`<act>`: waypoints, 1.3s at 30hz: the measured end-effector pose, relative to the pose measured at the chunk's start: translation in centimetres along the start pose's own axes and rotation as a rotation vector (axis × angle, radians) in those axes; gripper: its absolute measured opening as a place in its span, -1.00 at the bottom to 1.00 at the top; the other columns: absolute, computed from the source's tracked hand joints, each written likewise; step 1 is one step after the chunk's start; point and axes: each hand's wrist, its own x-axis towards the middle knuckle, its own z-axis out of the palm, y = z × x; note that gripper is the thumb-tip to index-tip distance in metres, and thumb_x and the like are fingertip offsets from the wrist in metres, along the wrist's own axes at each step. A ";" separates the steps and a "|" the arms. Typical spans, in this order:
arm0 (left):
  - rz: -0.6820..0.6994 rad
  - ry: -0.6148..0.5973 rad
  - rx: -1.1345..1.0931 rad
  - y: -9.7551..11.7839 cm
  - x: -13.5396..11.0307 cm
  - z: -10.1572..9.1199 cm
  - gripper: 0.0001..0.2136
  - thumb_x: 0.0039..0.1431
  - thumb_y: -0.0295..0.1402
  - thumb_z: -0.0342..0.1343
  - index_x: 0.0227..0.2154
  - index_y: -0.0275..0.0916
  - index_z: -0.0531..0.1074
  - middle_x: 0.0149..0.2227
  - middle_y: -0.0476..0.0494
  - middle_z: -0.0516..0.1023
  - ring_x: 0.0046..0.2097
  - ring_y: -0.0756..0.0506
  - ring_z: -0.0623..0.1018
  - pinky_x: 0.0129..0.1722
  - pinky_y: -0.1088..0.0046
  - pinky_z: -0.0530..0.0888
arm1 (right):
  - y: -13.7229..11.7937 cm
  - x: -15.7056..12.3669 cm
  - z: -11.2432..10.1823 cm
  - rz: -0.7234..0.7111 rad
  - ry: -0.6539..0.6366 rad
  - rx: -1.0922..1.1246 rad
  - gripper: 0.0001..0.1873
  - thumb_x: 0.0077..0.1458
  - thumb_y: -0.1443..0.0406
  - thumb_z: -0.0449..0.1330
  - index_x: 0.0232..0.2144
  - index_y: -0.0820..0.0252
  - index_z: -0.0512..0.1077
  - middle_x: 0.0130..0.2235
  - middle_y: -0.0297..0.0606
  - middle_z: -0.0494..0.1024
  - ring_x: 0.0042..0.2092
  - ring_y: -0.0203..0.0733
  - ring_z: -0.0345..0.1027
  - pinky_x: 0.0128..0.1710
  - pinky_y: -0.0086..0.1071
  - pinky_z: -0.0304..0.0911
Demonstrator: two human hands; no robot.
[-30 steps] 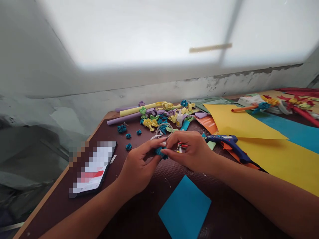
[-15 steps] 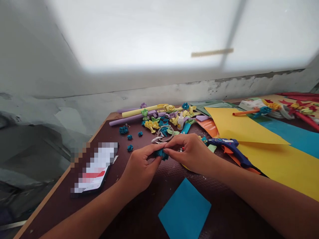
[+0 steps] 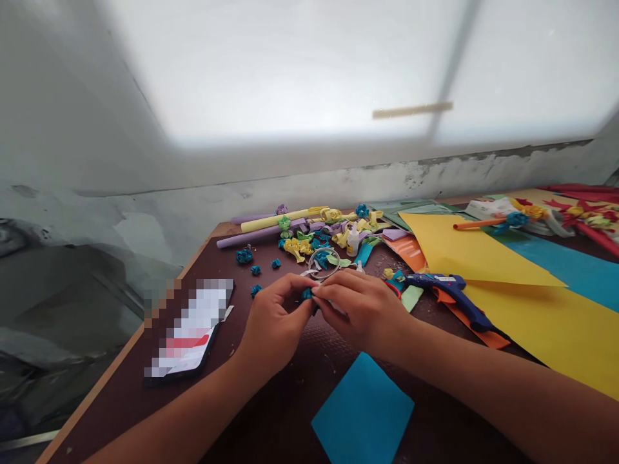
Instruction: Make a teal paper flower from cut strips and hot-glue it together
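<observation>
Over the middle of the table, my left hand (image 3: 280,316) pinches a small blue paper flower (image 3: 306,294) between thumb and fingers. My right hand (image 3: 360,308) has its fingertips closed on the flower's right side. Most of the flower is hidden by the fingers of both hands. Just beyond the fingertips lies a thin-rimmed ring, perhaps a tape roll (image 3: 338,262). A blue square of paper (image 3: 363,412) lies flat on the table, nearer to me than the hands. Several small blue paper flowers, one a larger bloom (image 3: 244,256), sit beyond my left hand.
A phone (image 3: 193,338) lies at the left near the table's wooden edge (image 3: 109,366). A blue glue gun (image 3: 438,281) rests right of my hands, beside yellow sheets (image 3: 464,251). Purple and yellow paper tubes (image 3: 271,222), paper scraps and a small white bottle (image 3: 353,243) lie at the back.
My right hand has turned, its fingers now more curled over the flower, and less of the blue paper shows. The left hand still pinches it. The whole view has shifted slightly.
</observation>
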 end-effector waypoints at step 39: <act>0.193 0.076 0.228 -1.5 -1.0 0.8 -0.53 0.15 -0.52 0.19 0.12 -0.08 0.32 -0.15 -0.05 0.58 -0.09 -0.10 0.64 0.00 0.28 0.58 | -0.1 0.4 0.0 0.323 -0.145 0.044 -0.86 0.23 0.39 0.25 -0.30 0.22 0.64 -0.30 -0.17 0.65 -0.24 -0.10 0.56 -0.25 -0.31 0.36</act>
